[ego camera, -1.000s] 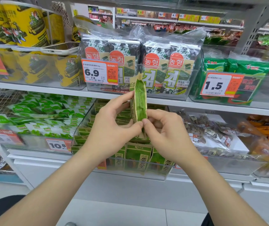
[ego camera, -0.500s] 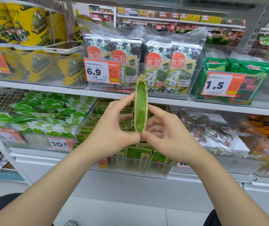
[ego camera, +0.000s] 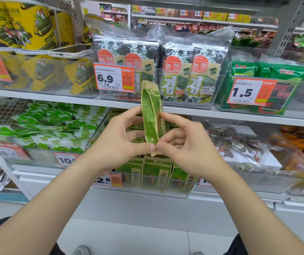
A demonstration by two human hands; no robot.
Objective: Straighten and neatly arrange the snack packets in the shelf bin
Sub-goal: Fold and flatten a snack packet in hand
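A: Head view: where is the green snack packet (ego camera: pixel 150 118) held?
B: Upright, at 12 o'clock from the clear shelf bin (ego camera: pixel 190 195), between the left hand (ego camera: pixel 118 142) and right hand (ego camera: pixel 188 150).
A: And the grip?
B: It is pinched narrowly, with thumbs at its lower end and forefingers against its sides.

The left forearm (ego camera: pixel 46 214) and right forearm (ego camera: pixel 254 221) reach forward, converging. The left hand (ego camera: pixel 118 144) and right hand (ego camera: pixel 188 150) meet at the thumb tips, pinching one upright packet (ego camera: pixel 150 118).

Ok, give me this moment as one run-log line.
left hand: pinches green packet | right hand: pinches green packet | green packet: upright, held above shelf bin | shelf bin: matching packets standing inside | step: packet not yet in bin
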